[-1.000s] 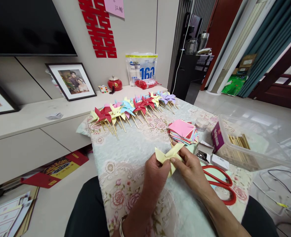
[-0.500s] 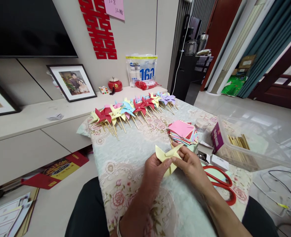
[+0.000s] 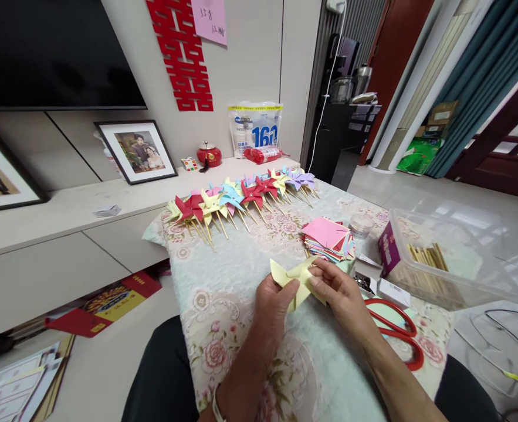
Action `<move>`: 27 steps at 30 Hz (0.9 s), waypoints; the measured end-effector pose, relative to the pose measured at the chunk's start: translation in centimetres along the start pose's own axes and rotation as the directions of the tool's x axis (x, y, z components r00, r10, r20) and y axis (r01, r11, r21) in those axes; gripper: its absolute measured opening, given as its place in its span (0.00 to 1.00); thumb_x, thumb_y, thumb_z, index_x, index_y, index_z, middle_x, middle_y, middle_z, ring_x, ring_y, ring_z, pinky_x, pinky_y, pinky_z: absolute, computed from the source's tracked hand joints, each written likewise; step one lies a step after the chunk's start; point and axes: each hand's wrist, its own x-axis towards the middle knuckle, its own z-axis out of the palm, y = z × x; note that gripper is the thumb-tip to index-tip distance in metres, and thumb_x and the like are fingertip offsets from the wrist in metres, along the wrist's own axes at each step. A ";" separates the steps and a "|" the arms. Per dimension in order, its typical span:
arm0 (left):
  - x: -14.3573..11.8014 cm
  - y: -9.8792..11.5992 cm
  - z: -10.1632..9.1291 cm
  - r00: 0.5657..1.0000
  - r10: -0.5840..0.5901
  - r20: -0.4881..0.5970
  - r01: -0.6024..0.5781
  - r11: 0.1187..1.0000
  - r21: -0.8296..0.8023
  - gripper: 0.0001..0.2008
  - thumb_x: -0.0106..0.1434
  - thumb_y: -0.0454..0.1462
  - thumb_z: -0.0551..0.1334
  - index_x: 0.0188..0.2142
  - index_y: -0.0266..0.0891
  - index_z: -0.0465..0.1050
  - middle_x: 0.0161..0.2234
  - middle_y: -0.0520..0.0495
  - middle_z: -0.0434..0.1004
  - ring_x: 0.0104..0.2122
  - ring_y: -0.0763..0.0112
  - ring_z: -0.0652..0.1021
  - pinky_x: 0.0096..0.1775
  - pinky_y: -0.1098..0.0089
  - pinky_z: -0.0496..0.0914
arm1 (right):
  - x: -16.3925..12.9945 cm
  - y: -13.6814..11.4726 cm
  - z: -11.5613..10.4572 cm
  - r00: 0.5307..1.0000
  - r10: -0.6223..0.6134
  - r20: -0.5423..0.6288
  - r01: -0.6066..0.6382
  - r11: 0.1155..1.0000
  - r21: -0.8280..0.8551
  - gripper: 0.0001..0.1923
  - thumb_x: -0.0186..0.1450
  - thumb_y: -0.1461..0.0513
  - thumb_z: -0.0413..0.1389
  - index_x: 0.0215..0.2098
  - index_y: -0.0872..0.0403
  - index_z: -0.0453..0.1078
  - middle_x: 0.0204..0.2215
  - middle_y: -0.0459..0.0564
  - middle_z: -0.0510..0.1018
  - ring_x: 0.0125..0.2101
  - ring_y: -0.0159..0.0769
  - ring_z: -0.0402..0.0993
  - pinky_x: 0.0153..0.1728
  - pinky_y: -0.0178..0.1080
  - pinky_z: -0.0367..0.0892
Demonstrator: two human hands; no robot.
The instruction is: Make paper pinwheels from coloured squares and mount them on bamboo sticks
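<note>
Hands meet over the near middle of the table (image 3: 250,264), both pinched on a pale yellow paper pinwheel (image 3: 294,280). Left hand (image 3: 275,302) curls in from below, thumb tip pressed on the paper near its centre, other fingers behind the sheet and hidden. Right hand (image 3: 338,291) comes from the right, thumb and forefinger closed on the folded flaps at the hub, likely to keep the corners gathered at the centre so they don't spring open.

Pinwheel held just above the flowered cloth, not resting on it, face tilted up toward the camera. One pointed blade sticks out left and up, another runs toward the far right; lower blade hangs down between the hands. No clear long axis, roughly a four-point shape; whether a stick is in it, can't tell.

Just beyond the right hand: stack of coloured paper squares (image 3: 328,237), pink on top, handy for the next sheet. Red scissors (image 3: 395,331) lie right of the right wrist. Clear bin of wooden sticks (image 3: 443,264) further right. Row of finished pinwheels (image 3: 236,199) lies along the far edge, sticks pointing back toward the person.
</note>
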 end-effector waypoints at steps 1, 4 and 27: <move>0.1 0.1 0.0 1.000 -0.003 0.000 0.003 0.999 -0.032 0.22 0.46 0.37 0.74 0.41 0.33 0.79 0.34 0.43 0.85 0.33 0.60 0.81 0.38 0.67 0.72 | 0.1 0.0 -0.1 0.999 -0.023 -0.034 0.022 0.999 -0.024 0.24 0.57 0.52 0.68 0.49 0.52 0.73 0.37 0.49 0.79 0.36 0.38 0.74 0.39 0.38 0.68; 0.2 0.4 -0.2 1.000 -0.027 0.010 0.028 0.996 -0.080 0.23 0.45 0.38 0.75 0.41 0.33 0.79 0.34 0.42 0.85 0.34 0.58 0.82 0.40 0.65 0.72 | 0.0 -0.1 -0.5 0.993 -0.094 -0.076 0.080 0.983 -0.164 0.25 0.61 0.51 0.64 0.53 0.52 0.71 0.38 0.50 0.78 0.37 0.37 0.74 0.38 0.38 0.68; 1.5 0.4 -1.5 0.992 0.008 -0.125 -0.027 0.989 -0.149 0.20 0.34 0.38 0.78 0.29 0.34 0.79 0.27 0.49 0.82 0.27 0.71 0.77 0.35 0.72 0.69 | -2.2 -12.1 -12.1 0.921 -0.390 -0.026 0.096 0.291 -0.952 0.12 0.65 0.54 0.54 0.36 0.50 0.77 0.32 0.50 0.83 0.32 0.42 0.78 0.34 0.40 0.69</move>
